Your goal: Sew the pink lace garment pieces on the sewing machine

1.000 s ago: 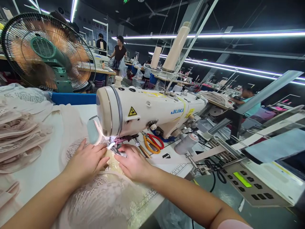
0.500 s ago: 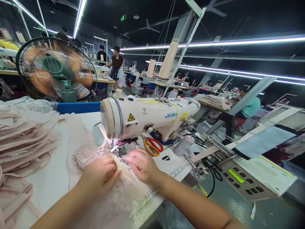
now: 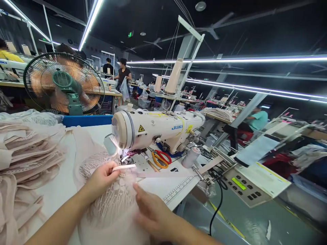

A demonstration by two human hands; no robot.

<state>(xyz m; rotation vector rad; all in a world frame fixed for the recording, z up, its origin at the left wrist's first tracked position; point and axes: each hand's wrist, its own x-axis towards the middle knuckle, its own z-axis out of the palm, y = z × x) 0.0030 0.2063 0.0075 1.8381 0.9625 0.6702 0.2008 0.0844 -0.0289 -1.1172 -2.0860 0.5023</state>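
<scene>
My left hand (image 3: 103,178) is closed in a pinch on the edge of a pale pink lace fabric (image 3: 112,204), just in front of the needle area. A short pale strip (image 3: 126,167) sticks out to the right from its fingertips. My right hand (image 3: 154,212) is lower and to the right, close against the lace; motion smears its fingers, so its grip is unclear. Behind both hands stands a white JUKI sewing machine (image 3: 153,127), its lamp lit at the needle. A pale tape (image 3: 168,174) runs across the table towards the metal feeder on the right.
Orange-and-red handled scissors (image 3: 160,159), a small dark blade (image 3: 174,169) and a grey thread cone (image 3: 191,157) lie beside the machine. Piled pink garments (image 3: 28,153) cover the left side. A control box (image 3: 245,185) stands right; a large fan (image 3: 63,83) is behind.
My right hand has come away from the needle area, down towards me. My left hand has shifted slightly left and up, showing the strip. The pale tape is now visible across the table.
</scene>
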